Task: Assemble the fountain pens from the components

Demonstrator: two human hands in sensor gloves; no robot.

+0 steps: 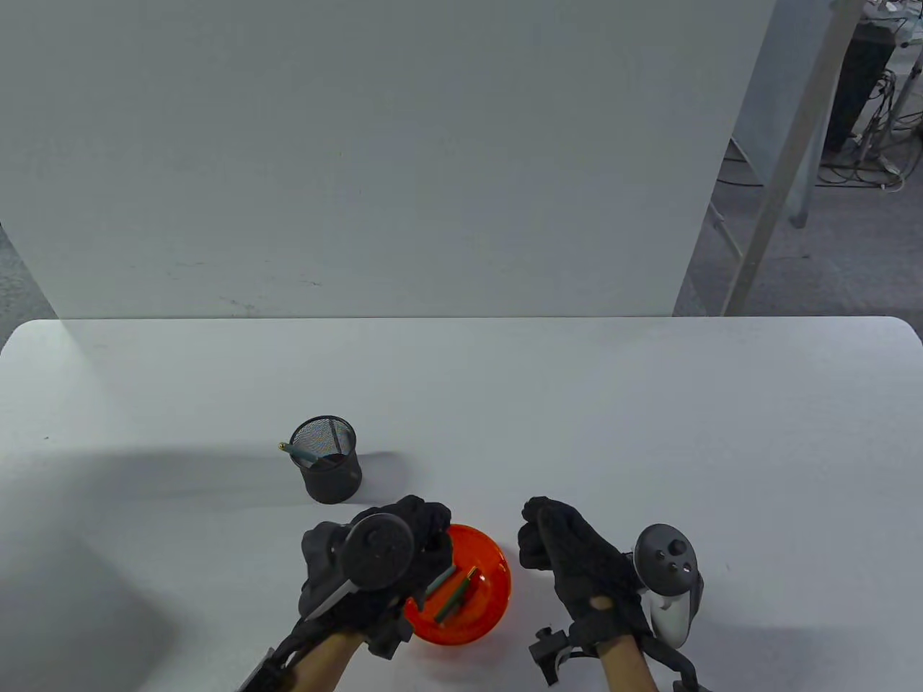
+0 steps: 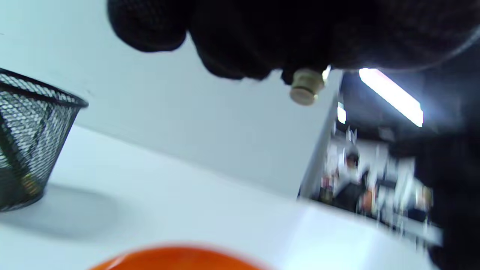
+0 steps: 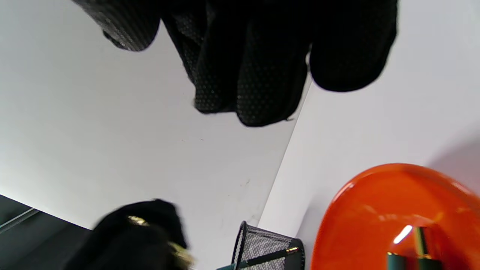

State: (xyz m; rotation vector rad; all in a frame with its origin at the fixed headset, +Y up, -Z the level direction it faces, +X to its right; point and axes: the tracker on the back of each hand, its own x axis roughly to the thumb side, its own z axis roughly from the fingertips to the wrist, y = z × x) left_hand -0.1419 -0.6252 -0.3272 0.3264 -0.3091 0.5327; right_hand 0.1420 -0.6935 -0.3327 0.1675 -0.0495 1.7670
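Presently, the left hand point(image 1: 382, 559) hovered over the near-left rim of the orange bowl point(image 1: 497, 577), fingers closed around a gold-tipped pen part point(image 2: 305, 88). Remaining pen pieces point(image 1: 454, 595) lay diagonally in the bowl, left of the right hand point(image 1: 570, 559), curled and apparently empty.

This looks like a lab or test room set up for recording, not a home. A plain white table point(image 1: 649, 432) stands against a bare white partition board point(image 1: 360, 144) that screens its far edge. Past the board's right side, grey carpet point(image 1: 829, 252) runs under a metal stand leg point(image 1: 793, 158) and a tangle of loose cables point(image 1: 865, 158) on the floor. The left wrist view shows a long ceiling strip light point(image 2: 390, 95) and, blurred beyond the table's far corner, cluttered benches with equipment point(image 2: 375, 187).
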